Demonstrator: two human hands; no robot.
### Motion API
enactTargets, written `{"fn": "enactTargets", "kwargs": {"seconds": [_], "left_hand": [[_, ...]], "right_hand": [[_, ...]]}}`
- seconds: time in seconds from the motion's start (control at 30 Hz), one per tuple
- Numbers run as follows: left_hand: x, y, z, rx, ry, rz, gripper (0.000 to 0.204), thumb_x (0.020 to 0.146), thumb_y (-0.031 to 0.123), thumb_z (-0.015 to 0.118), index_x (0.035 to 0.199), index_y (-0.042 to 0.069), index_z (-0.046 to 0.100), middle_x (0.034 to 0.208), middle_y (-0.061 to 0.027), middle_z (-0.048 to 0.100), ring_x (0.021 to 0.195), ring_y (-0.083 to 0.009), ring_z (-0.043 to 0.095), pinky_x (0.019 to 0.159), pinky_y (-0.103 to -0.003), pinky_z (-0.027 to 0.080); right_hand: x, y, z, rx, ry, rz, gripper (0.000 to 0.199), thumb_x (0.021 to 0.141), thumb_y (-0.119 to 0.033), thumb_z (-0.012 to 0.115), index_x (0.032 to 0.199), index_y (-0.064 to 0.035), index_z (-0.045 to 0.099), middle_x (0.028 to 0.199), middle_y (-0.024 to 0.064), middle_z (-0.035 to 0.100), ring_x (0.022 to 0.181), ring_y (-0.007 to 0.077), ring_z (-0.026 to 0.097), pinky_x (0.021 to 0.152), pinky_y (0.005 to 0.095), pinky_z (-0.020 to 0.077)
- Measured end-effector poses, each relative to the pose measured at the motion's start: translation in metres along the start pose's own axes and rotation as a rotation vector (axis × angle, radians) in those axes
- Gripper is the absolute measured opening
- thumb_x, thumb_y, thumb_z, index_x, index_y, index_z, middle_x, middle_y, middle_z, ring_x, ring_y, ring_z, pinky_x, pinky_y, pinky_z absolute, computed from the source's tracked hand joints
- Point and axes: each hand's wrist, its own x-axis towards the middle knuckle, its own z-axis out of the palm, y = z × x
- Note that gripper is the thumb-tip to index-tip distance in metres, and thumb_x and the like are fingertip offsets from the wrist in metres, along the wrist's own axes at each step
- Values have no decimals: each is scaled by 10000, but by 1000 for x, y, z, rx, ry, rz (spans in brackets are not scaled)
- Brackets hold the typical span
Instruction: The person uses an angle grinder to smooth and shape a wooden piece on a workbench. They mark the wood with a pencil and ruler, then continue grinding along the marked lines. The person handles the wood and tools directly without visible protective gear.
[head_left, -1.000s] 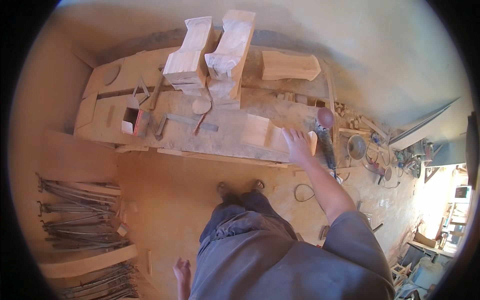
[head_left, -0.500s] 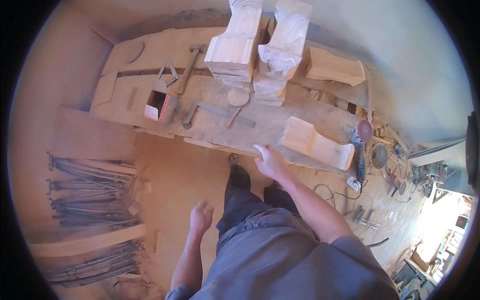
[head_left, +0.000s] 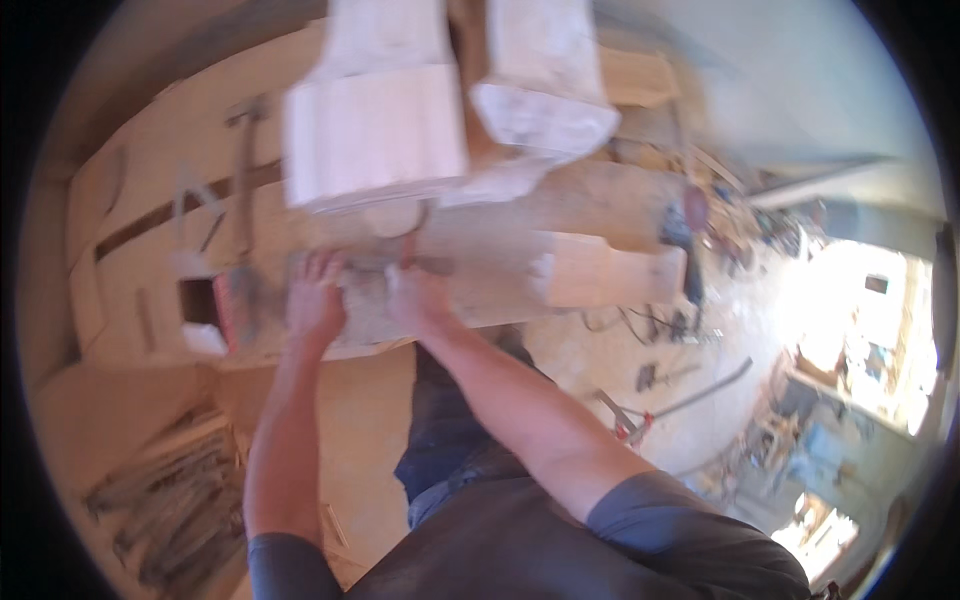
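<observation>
Leaning over the wooden workbench [head_left: 120, 300], the person had both hands down at its near edge. The left hand [head_left: 315, 300] lay with fingers spread on the dusty top, just beside a small open box [head_left: 200, 305]. The right hand [head_left: 415, 298] rested close to it, beneath two large pale wooden blocks [head_left: 375, 130]; the blur hid whether it gripped anything. A flat wooden piece [head_left: 610, 275] lay toward the bench's right end.

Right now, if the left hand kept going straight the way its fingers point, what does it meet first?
Probably the big pale wooden block directly beyond the left hand, whose fingers point up the dusty wooden workbench toward it. Motion blur and unclear depth leave it uncertain whether the fingers would pass beneath it.
</observation>
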Motion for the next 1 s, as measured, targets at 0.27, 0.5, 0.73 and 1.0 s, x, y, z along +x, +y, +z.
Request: {"fn": "enactTargets", "kwargs": {"seconds": [0.27, 0.5, 0.73, 1.0], "left_hand": [[50, 8, -21, 173, -310, 270, 615, 719, -73, 695, 1316, 69, 655, 1343, -172, 582, 1277, -407, 547, 1086, -535, 460], [28, 7, -32, 2, -443, 63, 632, 731, -75, 648, 1352, 43, 641, 1291, -185, 619, 1207, -424, 597, 1023, -514, 517], [16, 149, -85, -262, -291, 46, 604, 746, -25, 586, 1334, 70, 685, 1135, -179, 680, 1021, -438, 673, 914, -508, 550], [67, 219, -48, -282, -352, 300, 636, 756, -24, 568, 1379, 49, 673, 1067, -191, 659, 1001, -432, 668, 922, -512, 540]], "right_hand": [[-75, 45, 4, 243, 194, -204, 110, 864, -114, 644, 968, -81, 659, 914, 164, 703, 815, 428, 705, 715, 550, 559], [-208, 97, -39, 381, 272, -184, 102, 827, -53, 675, 915, -87, 634, 870, 110, 667, 736, 362, 693, 651, 449, 564], [-248, 126, -65, 652, 782, -12, 226, 824, 85, 674, 1021, -20, 703, 987, 141, 711, 761, 213, 693, 651, 320, 546], [-200, 165, -98, 256, 835, 33, 678, 753, 83, 626, 1420, 2, 537, 1422, 251, 624, 1388, 431, 547, 1196, 525, 379]]}}
